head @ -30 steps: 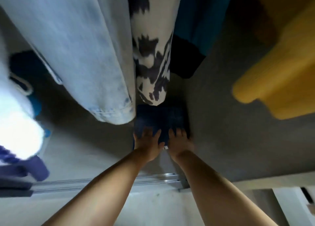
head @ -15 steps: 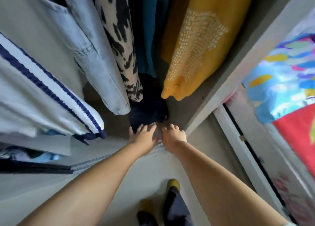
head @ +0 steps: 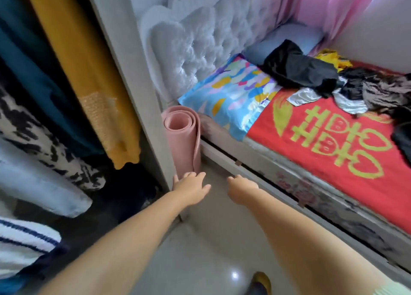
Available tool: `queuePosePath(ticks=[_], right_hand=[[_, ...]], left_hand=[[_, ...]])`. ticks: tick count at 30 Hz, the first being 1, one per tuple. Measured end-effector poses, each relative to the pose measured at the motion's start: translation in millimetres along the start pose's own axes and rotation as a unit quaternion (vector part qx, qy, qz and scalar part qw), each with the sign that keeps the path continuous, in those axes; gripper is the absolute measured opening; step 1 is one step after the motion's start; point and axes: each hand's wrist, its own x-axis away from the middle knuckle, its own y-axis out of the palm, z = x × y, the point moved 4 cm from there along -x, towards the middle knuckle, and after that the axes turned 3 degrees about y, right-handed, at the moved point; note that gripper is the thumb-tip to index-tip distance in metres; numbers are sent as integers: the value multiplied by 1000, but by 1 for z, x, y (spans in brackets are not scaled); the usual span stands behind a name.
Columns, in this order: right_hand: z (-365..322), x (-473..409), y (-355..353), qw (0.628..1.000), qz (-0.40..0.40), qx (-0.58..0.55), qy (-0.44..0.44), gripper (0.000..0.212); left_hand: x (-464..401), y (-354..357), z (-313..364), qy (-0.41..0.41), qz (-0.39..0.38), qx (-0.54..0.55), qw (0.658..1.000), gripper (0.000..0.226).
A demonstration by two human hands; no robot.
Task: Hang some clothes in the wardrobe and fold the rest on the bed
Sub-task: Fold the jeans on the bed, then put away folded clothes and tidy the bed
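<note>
Both hands out in front, empty. Left hand (head: 191,189) fingers spread and relaxed, just beside the wardrobe (head: 133,77) edge and the pink rolled mat (head: 183,139). Right hand (head: 241,189) fingers loosely curled, holding nothing. Hung clothes (head: 89,72) in the wardrobe at left; loose clothes pile (head: 315,77) on the bed (head: 333,143) at right.

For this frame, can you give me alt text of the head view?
Both bare hands, left hand and right hand, reach forward empty over the floor between an open wardrobe of hanging clothes and a bed piled with unfolded clothes. A rolled pink mat stands upright between them.
</note>
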Motion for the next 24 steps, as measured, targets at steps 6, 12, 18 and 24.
queuePosePath(ticks=[6, 12, 18, 24], right_hand=[[142, 23, -14, 992, 12, -91, 83, 37], [297, 51, -11, 984, 15, -120, 132, 40], [462, 101, 10, 958, 3, -170, 233, 42], [567, 131, 24, 924, 15, -224, 308, 40]], left_hand=[[-43, -29, 117, 85, 9, -73, 994, 55], [-91, -12, 278, 146, -7, -101, 984, 54], [-111, 31, 438, 237, -43, -119, 963, 54], [-144, 45, 551, 272, -60, -136, 951, 54]])
